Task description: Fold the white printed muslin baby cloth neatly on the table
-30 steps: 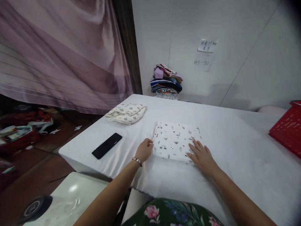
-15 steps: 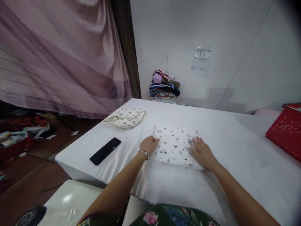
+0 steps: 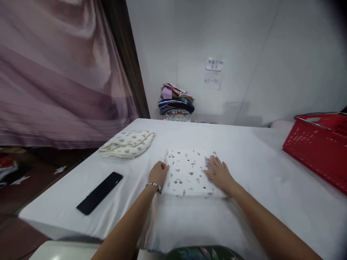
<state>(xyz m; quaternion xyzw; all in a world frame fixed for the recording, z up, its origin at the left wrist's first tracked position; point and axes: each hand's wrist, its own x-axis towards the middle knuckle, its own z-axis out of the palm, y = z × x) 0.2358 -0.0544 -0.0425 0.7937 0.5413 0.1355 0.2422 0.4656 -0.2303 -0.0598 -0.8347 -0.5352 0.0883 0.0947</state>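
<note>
A white cloth (image 3: 187, 173) with small grey plant, animal and rainbow prints lies folded into a flat rectangle on the white-covered table (image 3: 260, 166). At its left edge is my left hand (image 3: 158, 174), fingers curled and closed on the border. My right hand (image 3: 220, 174) rests flat on the cloth's right side with its fingers spread. Farther left lies a loosely folded cream cloth (image 3: 128, 143) with grey prints, apart from both hands.
A black phone (image 3: 99, 193) lies on the table's left part. On the right stands a red plastic basket (image 3: 317, 146). Folded textiles (image 3: 176, 103) are stacked by the wall, below paper notes (image 3: 214, 72). A pinkish curtain (image 3: 59, 72) hangs at the left.
The view has swung to the right, bringing more of the red basket into sight. Both hands stay at the same sides of the white cloth, which looks unchanged.
</note>
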